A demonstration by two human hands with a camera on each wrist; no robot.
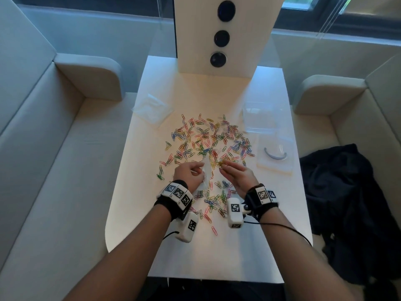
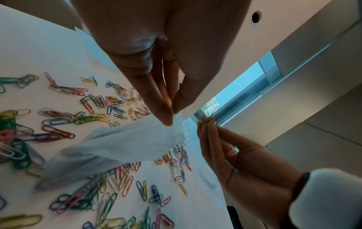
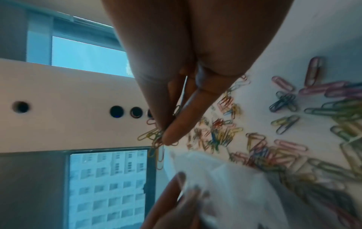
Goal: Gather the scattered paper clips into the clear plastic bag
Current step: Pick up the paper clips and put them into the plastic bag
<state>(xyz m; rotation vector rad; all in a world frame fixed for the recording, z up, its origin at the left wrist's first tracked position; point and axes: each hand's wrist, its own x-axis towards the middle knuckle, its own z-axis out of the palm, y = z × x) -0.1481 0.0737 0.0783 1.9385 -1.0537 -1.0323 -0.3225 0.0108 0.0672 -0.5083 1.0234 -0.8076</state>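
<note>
Coloured paper clips (image 1: 206,140) lie scattered over the middle of the white table (image 1: 271,246). My left hand (image 1: 189,173) pinches the upper edge of a clear plastic bag (image 2: 125,144), which hangs above the clips on the table. My right hand (image 1: 233,173) pinches a small bunch of paper clips (image 3: 154,139), mostly yellow, lifted just right of the bag's top edge (image 1: 206,170). In the left wrist view the pinched clips (image 2: 205,120) show past the bag's corner. The bag (image 3: 225,178) appears blurred in the right wrist view.
Another clear bag (image 1: 153,110) lies at the table's far left, and clear plastic packaging (image 1: 260,118) at the far right. A flat packet with a grey curved piece (image 1: 275,156) lies right of the clips. A white panel with round dark holes (image 1: 221,35) stands behind. A dark garment (image 1: 347,203) lies on the right seat.
</note>
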